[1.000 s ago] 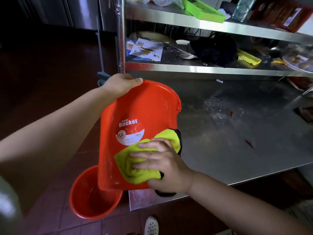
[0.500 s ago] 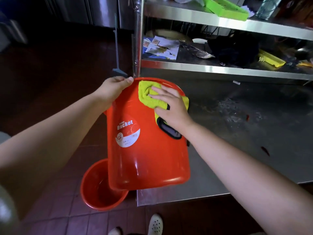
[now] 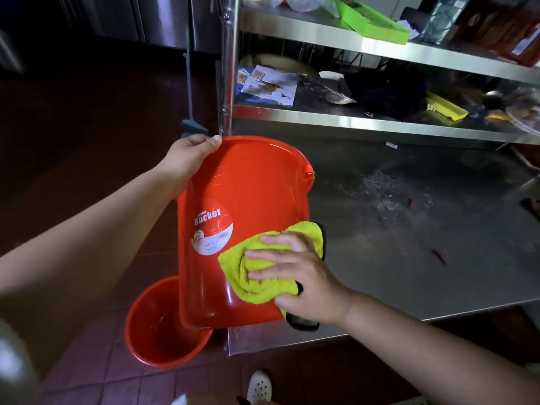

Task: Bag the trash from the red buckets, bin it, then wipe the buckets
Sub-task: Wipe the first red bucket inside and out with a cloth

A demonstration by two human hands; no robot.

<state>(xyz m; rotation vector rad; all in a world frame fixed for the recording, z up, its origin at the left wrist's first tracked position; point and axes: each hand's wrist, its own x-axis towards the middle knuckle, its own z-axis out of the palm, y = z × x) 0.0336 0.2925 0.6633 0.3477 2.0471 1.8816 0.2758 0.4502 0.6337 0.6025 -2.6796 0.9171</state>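
Holding a red bucket (image 3: 248,200) tilted over the near corner of the steel desk (image 3: 409,258), the left hand (image 3: 187,162) has its grip curled over the rim at the upper left, thumb on the outer edge. The right hand (image 3: 295,276) lies lower on the bucket's outer wall, fingers spread and fairly straight, pressing a yellow-green cloth (image 3: 263,270) flat against the plastic; the cloth bunches under the palm and a black-edged corner hangs out past the heel of the hand. Just left of that pressing hand sits the round white-and-red label (image 3: 211,226) (it reads "Bucket"), with the cloth overlapping its lower right edge. Well below the left grip, a second red bucket (image 3: 163,325) stands upright on the tiled floor (image 3: 96,361), partly hidden behind the base of the held one. Beyond the left hand a shelf (image 3: 350,121) carries papers (image 3: 268,86) and a dark bundle; the shelf above holds a green tray (image 3: 371,21). A white shoe (image 3: 258,385) shows below the right forearm.
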